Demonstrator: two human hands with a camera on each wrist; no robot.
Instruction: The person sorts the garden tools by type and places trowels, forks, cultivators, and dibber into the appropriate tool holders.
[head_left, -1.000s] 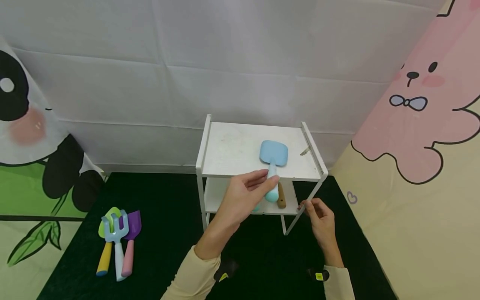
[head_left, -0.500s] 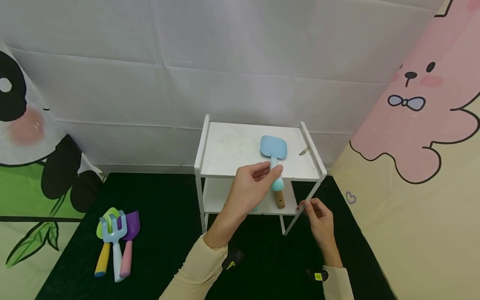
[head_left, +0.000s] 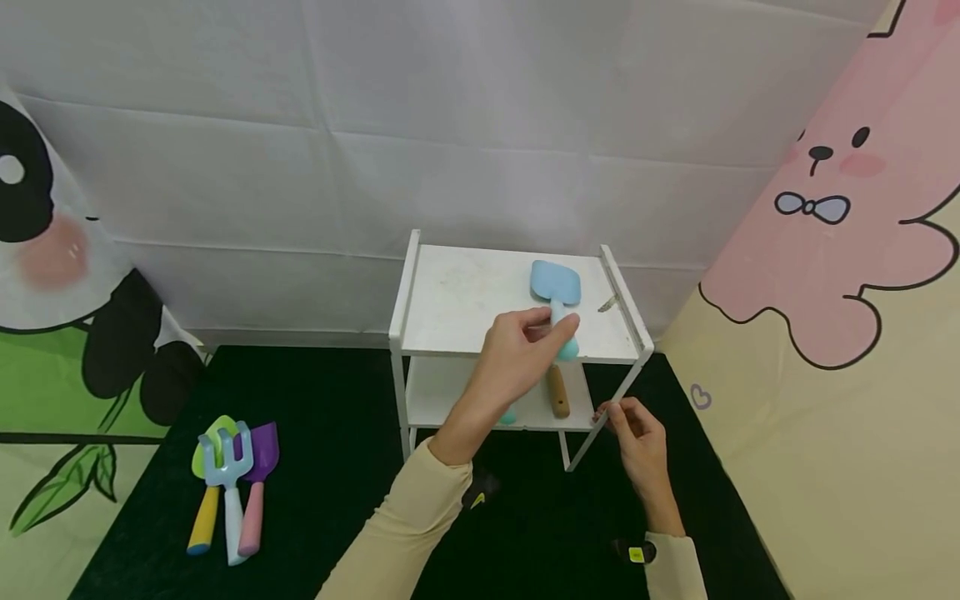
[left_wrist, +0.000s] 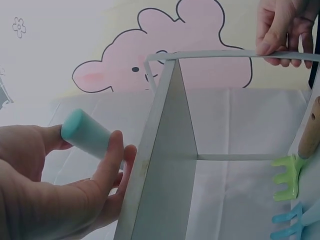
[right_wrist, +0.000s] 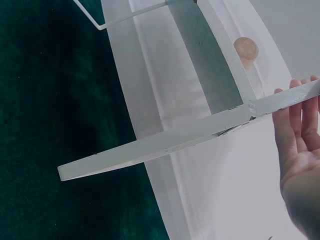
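Note:
My left hand [head_left: 513,358] pinches the handle of a light blue toy shovel [head_left: 556,282] between thumb and fingers, its blade over the top of a white two-tier rack [head_left: 465,292]. The left wrist view shows the teal handle end [left_wrist: 87,131] sticking out of the grip. My right hand [head_left: 641,446] holds the rack's right front leg, fingers wrapped over the white bar [right_wrist: 287,97] in the right wrist view. Below on the lower shelf lie a green toy fork [left_wrist: 286,177] with a wooden handle [head_left: 558,392] and a blue toy fork [left_wrist: 292,222], mostly hidden by my left hand in the head view.
On the dark green cloth [head_left: 322,500] at left lie a green shovel [head_left: 219,435] with a yellow handle, a light blue fork [head_left: 228,462] and a purple shovel [head_left: 264,450] with a pink handle. A white curtain [head_left: 450,150] hangs behind the rack.
My left hand has moved the blue shovel farther back and slightly right over the top shelf. The right hand keeps its hold on the rack leg.

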